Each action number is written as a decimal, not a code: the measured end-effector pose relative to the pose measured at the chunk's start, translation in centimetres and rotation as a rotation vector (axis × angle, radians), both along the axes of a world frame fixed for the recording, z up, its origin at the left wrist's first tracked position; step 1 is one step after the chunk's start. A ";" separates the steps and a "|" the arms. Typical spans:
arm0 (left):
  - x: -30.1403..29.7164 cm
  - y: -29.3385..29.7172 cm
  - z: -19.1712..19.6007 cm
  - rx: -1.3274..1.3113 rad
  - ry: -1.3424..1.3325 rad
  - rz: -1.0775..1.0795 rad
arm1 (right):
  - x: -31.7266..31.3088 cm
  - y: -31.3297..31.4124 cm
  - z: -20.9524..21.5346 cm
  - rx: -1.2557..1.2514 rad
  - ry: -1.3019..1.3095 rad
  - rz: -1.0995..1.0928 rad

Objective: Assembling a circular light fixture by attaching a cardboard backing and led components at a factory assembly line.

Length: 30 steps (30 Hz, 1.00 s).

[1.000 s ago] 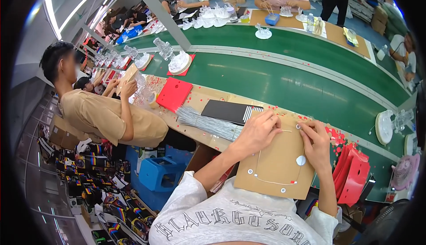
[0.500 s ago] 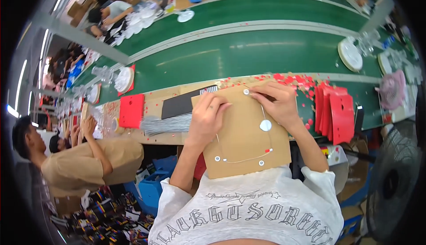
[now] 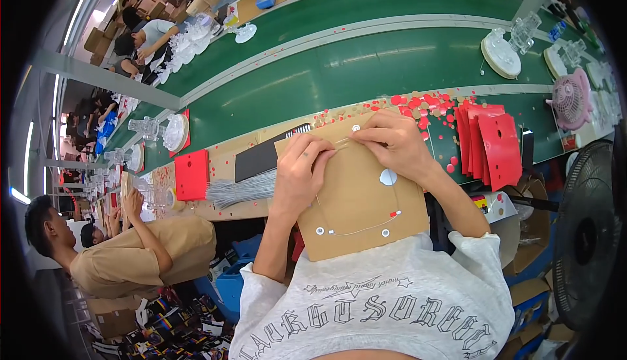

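Your two hands meet near the top edge of a brown cardboard sheet that leans from the workbench edge down against your chest. Your left hand lies curled on the sheet's upper left, fingers bent together, its fingertips pinching a thin pale cord. Your right hand rests on the upper right, thumb and fingers pinching the same cord from the other side. Lower on the sheet, a thin wire runs between small white round eyelets. Just right of the sheet stands a stack of red cards. To its left lie a bundle of grey ties and a red square card. Beyond runs a green conveyor belt.
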<state>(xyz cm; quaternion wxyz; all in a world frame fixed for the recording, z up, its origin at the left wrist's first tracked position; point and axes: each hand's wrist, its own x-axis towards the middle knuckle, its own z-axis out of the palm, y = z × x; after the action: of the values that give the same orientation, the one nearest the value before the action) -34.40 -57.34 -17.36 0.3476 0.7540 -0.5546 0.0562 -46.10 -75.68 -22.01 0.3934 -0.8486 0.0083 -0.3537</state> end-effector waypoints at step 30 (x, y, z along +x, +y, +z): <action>2.1 -1.3 2.1 0.205 -0.303 -0.298 | 1.4 -0.4 2.2 -0.328 -0.149 0.247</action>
<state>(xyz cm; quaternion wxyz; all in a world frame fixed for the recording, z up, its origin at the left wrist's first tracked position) -32.32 -58.67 -15.29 0.1865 0.6781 -0.7084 0.0600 -44.68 -76.12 -19.79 0.2898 -0.8674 -0.1822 -0.3611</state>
